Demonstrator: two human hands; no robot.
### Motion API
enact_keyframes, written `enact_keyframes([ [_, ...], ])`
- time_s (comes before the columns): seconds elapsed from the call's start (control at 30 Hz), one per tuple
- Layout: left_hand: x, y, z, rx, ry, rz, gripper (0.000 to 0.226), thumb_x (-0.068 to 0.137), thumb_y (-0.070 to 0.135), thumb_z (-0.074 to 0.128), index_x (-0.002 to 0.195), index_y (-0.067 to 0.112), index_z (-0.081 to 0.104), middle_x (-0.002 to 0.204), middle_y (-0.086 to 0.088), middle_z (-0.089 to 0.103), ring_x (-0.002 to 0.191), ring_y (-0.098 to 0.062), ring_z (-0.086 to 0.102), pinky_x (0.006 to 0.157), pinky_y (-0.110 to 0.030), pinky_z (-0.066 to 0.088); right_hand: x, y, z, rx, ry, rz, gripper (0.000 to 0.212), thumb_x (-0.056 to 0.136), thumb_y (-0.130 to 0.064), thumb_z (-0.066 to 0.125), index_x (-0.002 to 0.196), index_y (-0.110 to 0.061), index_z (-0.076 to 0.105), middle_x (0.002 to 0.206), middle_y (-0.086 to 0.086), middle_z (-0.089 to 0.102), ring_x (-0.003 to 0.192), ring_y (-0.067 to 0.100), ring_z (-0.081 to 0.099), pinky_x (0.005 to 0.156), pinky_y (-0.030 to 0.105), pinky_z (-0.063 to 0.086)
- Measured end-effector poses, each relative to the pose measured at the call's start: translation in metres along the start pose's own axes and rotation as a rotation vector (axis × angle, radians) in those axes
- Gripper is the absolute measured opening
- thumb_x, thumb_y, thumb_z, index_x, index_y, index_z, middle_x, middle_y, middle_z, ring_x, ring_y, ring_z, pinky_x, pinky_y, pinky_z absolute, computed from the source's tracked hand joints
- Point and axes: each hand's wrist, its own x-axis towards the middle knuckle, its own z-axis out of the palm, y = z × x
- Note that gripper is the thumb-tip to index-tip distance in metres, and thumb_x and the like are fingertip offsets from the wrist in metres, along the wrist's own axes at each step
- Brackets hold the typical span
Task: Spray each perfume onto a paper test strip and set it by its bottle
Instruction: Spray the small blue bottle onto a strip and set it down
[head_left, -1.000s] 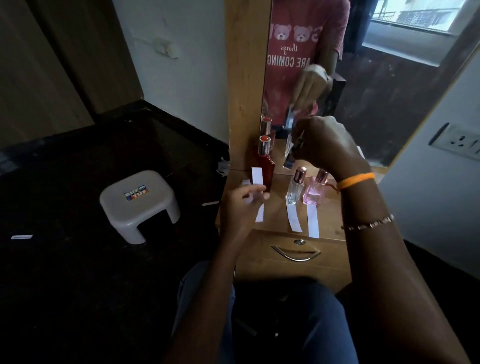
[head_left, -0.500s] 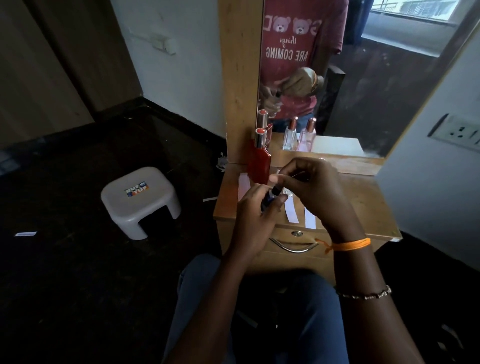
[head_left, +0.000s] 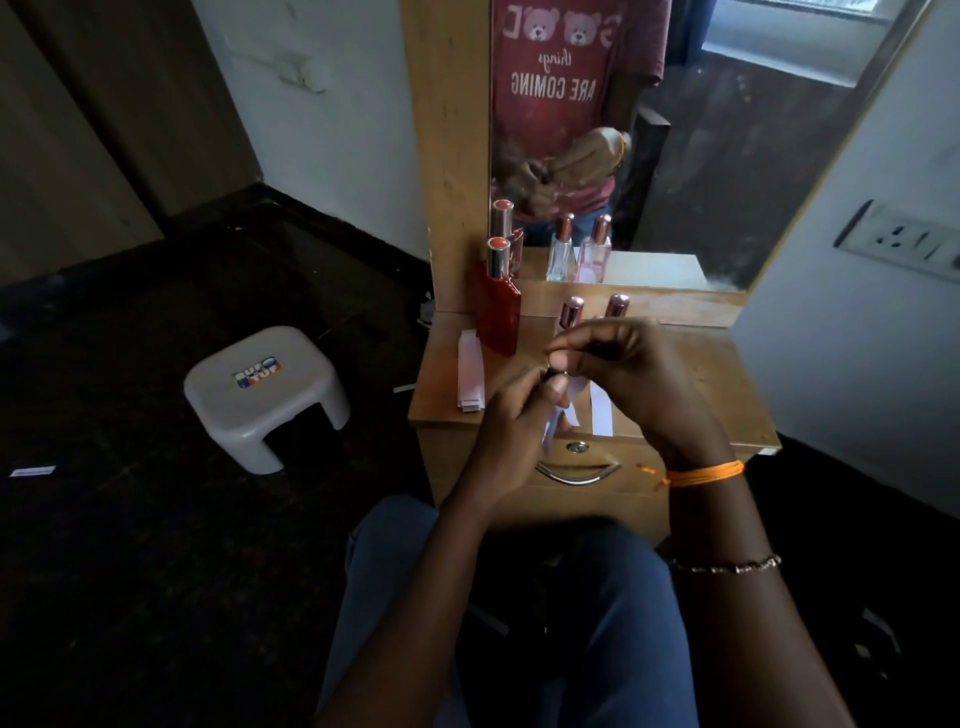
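My left hand (head_left: 511, 421) and my right hand (head_left: 628, 374) meet above the front of the wooden dresser top (head_left: 717, 384). My left hand grips a small dark perfume bottle (head_left: 551, 368) together with a white paper strip (head_left: 553, 423) that hangs below the fingers. The fingertips of my right hand pinch that bottle's top. A tall red bottle (head_left: 498, 317) stands at the back left, with a small stack of strips (head_left: 470, 376) beside it. Two bottles with rose-gold caps (head_left: 571, 310) (head_left: 618, 304) stand behind my right hand, their bodies hidden. Another strip (head_left: 601, 415) lies flat before them.
A mirror (head_left: 675, 156) rises behind the bottles and reflects them and my hands. The drawer with a metal handle (head_left: 576, 474) is just under the dresser's front edge. A white plastic stool (head_left: 265, 389) stands on the dark floor to the left. A wall socket (head_left: 909, 241) is at right.
My right hand came down from near the mirror with the dark bottle and met my left hand, which has drawn back from the stack with one strip. Both hands now hold the bottle.
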Motion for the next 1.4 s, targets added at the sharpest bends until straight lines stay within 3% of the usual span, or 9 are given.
enact_keyframes([
  [0.2, -0.017, -0.018, 0.002, -0.129, -0.075, -0.239, 0.031, 0.100, 0.024, 0.035, 0.078, 0.014, 0.054, 0.065, 0.002, 0.056, 0.056, -0.008, 0.056, 0.060, -0.029, 0.045, -0.001, -0.010, -0.034, 0.036, 0.135, -0.027, 0.023, 0.080, 0.006, 0.065, 0.099, -0.005, 0.069, 0.075, -0.019, 0.073, 0.080, -0.002, 0.067, 0.077, 0.014, 0.051],
  [0.27, -0.017, -0.026, -0.003, -0.069, -0.051, -0.252, 0.031, 0.099, 0.029, 0.038, 0.081, 0.013, 0.056, 0.071, -0.002, 0.058, 0.062, -0.005, 0.057, 0.063, -0.025, 0.046, -0.002, -0.007, -0.049, -0.154, 0.187, -0.032, 0.023, 0.080, 0.005, 0.066, 0.095, -0.011, 0.071, 0.086, -0.010, 0.074, 0.085, 0.005, 0.069, 0.081, 0.020, 0.052],
  [0.37, -0.009, -0.024, -0.007, 0.011, 0.001, -0.192, 0.031, 0.093, 0.036, 0.049, 0.086, 0.010, 0.065, 0.084, -0.015, 0.061, 0.077, -0.013, 0.056, 0.072, -0.028, 0.042, -0.008, 0.026, -0.044, -0.375, 0.214, 0.113, 0.031, 0.080, 0.012, 0.062, 0.095, -0.015, 0.069, 0.090, 0.002, 0.069, 0.076, 0.004, 0.063, 0.068, 0.008, 0.049],
  [0.53, -0.007, -0.013, -0.005, -0.026, 0.050, -0.135, 0.027, 0.089, 0.024, 0.059, 0.089, -0.001, 0.068, 0.090, -0.022, 0.066, 0.081, -0.014, 0.057, 0.075, -0.026, 0.041, -0.024, 0.079, -0.027, -0.530, 0.295, 0.179, 0.038, 0.073, 0.009, 0.067, 0.102, -0.014, 0.064, 0.083, 0.003, 0.061, 0.076, 0.025, 0.065, 0.064, 0.035, 0.055],
  [0.73, -0.006, -0.007, -0.001, -0.132, 0.111, -0.180, 0.018, 0.089, 0.023, 0.059, 0.091, 0.013, 0.073, 0.090, -0.001, 0.069, 0.080, 0.004, 0.061, 0.071, -0.006, 0.043, -0.032, 0.071, -0.020, -0.566, 0.388, 0.070, 0.059, 0.070, -0.003, 0.078, 0.122, -0.013, 0.053, 0.115, 0.009, 0.061, 0.104, 0.024, 0.056, 0.085, 0.037, 0.050],
  [0.87, -0.003, -0.008, 0.005, -0.165, 0.153, -0.231, 0.021, 0.089, 0.025, 0.058, 0.095, 0.010, 0.073, 0.083, 0.011, 0.068, 0.070, 0.015, 0.060, 0.060, -0.001, 0.042, -0.036, 0.066, -0.008, -0.577, 0.376, -0.053, 0.046, 0.073, 0.003, 0.071, 0.115, -0.014, 0.058, 0.111, 0.007, 0.059, 0.098, 0.026, 0.056, 0.081, 0.041, 0.051],
  [1.1, -0.003, -0.015, 0.015, -0.171, 0.154, -0.299, 0.019, 0.088, 0.026, 0.061, 0.092, 0.013, 0.074, 0.081, 0.012, 0.070, 0.069, 0.011, 0.061, 0.069, -0.010, 0.046, -0.034, 0.099, -0.010, -0.387, 0.341, 0.077, 0.019, 0.080, 0.007, 0.063, 0.089, -0.008, 0.069, 0.089, 0.002, 0.060, 0.077, 0.019, 0.060, 0.065, 0.032, 0.052],
  [1.23, -0.002, -0.013, 0.018, -0.167, 0.136, -0.306, 0.022, 0.087, 0.027, 0.063, 0.096, 0.010, 0.073, 0.081, 0.012, 0.068, 0.067, 0.013, 0.060, 0.063, -0.005, 0.045, -0.032, 0.099, -0.010, -0.378, 0.373, 0.086, 0.022, 0.080, 0.005, 0.064, 0.097, -0.008, 0.069, 0.094, 0.004, 0.062, 0.081, 0.020, 0.060, 0.066, 0.013, 0.043],
  [1.4, -0.002, -0.010, 0.018, -0.157, 0.128, -0.307, 0.023, 0.087, 0.029, 0.062, 0.098, 0.013, 0.073, 0.083, 0.015, 0.069, 0.070, 0.014, 0.061, 0.062, -0.002, 0.045, -0.034, 0.091, -0.014, -0.345, 0.361, 0.129, 0.038, 0.075, 0.000, 0.073, 0.110, -0.012, 0.063, 0.107, -0.002, 0.053, 0.092, 0.020, 0.057, 0.072, 0.019, 0.048],
])
